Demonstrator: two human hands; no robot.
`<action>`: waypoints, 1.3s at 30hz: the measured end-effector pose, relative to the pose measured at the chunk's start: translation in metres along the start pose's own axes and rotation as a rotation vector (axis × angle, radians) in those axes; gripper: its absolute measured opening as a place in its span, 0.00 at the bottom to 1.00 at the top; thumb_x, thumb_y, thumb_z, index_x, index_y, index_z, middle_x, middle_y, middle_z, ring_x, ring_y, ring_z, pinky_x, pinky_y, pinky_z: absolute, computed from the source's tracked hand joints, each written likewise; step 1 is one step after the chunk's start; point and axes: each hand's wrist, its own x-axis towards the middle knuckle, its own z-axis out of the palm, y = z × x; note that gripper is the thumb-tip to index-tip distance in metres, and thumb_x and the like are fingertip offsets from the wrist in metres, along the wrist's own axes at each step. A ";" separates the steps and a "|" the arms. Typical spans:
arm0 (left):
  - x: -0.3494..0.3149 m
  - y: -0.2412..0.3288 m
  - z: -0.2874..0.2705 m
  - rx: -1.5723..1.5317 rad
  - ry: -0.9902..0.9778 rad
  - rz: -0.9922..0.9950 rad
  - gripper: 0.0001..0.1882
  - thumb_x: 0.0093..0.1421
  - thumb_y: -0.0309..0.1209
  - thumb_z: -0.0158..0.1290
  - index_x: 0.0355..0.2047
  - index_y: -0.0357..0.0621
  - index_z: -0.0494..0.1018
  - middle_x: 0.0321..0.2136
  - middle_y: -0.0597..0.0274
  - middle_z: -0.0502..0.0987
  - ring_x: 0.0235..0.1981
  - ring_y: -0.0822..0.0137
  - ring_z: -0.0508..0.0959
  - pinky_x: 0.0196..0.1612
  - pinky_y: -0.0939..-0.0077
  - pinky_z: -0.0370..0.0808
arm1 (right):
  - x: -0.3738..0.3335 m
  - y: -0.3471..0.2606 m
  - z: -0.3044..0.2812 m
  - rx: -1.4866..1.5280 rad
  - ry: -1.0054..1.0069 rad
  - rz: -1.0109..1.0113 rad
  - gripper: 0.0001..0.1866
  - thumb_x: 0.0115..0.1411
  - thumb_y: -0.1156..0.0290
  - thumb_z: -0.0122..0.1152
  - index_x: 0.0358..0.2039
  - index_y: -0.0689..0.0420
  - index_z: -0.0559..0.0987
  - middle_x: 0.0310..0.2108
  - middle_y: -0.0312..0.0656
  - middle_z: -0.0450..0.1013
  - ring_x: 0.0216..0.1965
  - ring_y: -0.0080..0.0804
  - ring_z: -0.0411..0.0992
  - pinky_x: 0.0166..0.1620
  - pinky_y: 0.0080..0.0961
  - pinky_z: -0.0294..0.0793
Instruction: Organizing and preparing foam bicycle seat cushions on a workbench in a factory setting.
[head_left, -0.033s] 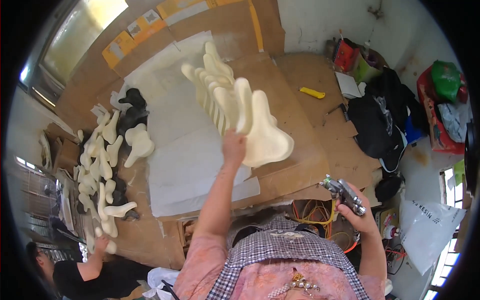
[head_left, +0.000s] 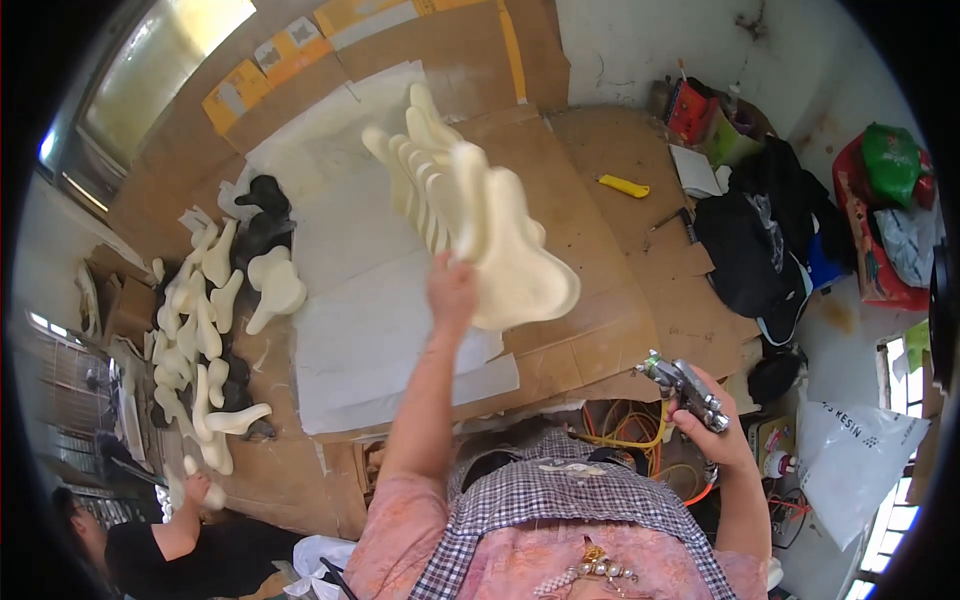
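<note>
A row of several cream, saddle-shaped foam pads [head_left: 525, 255], like bicycle saddle padding, stands on edge, pad against pad, down the middle of the table. At its near end, my left hand [head_left: 453, 292] is closed on the lower edge of the front pads; its fingertips are partly hidden. The pads beside the hand look smeared by motion. In my right hand [head_left: 718, 418] is a metal spray gun [head_left: 685, 390], held by its grip, apart from the pads. An orange hose [head_left: 705, 490] hangs below that hand.
White paper [head_left: 350, 330] and cardboard [head_left: 590, 300] cover the table. More cream pads [head_left: 205, 335] and black pieces lie in a pile at left, where a co-worker's hand [head_left: 200, 490] holds one. A yellow cutter knife [head_left: 624, 186] and dark cloth [head_left: 745, 240] lie at right.
My left hand has shifted slightly left and away from me. The front pads have moved the same way, pressing closer to the row. My right hand with the spray gun has hardly moved.
</note>
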 end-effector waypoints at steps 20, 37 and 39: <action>0.042 -0.081 -0.046 -0.192 -0.094 -0.388 0.11 0.55 0.31 0.51 0.36 0.38 0.72 0.28 0.55 0.74 0.28 0.58 0.74 0.33 0.66 0.71 | 0.041 -0.015 0.063 -0.187 0.018 -0.008 0.30 0.51 0.75 0.62 0.55 0.63 0.64 0.31 0.38 0.72 0.32 0.22 0.70 0.38 0.20 0.70; 0.088 -0.127 -0.059 -0.252 -0.134 -0.390 0.08 0.56 0.27 0.48 0.36 0.39 0.72 0.32 0.60 0.76 0.30 0.60 0.77 0.32 0.69 0.74 | 0.079 -0.020 0.115 -0.105 0.129 -0.037 0.29 0.51 0.76 0.61 0.54 0.64 0.65 0.30 0.36 0.71 0.30 0.20 0.69 0.34 0.17 0.70; 0.115 -0.110 -0.102 -1.196 0.246 -0.679 0.08 0.59 0.26 0.45 0.37 0.39 0.71 0.33 0.62 0.75 0.33 0.63 0.76 0.37 0.70 0.75 | 0.082 -0.039 0.122 0.015 0.179 -0.095 0.29 0.51 0.76 0.61 0.55 0.64 0.65 0.30 0.38 0.72 0.31 0.22 0.70 0.35 0.19 0.71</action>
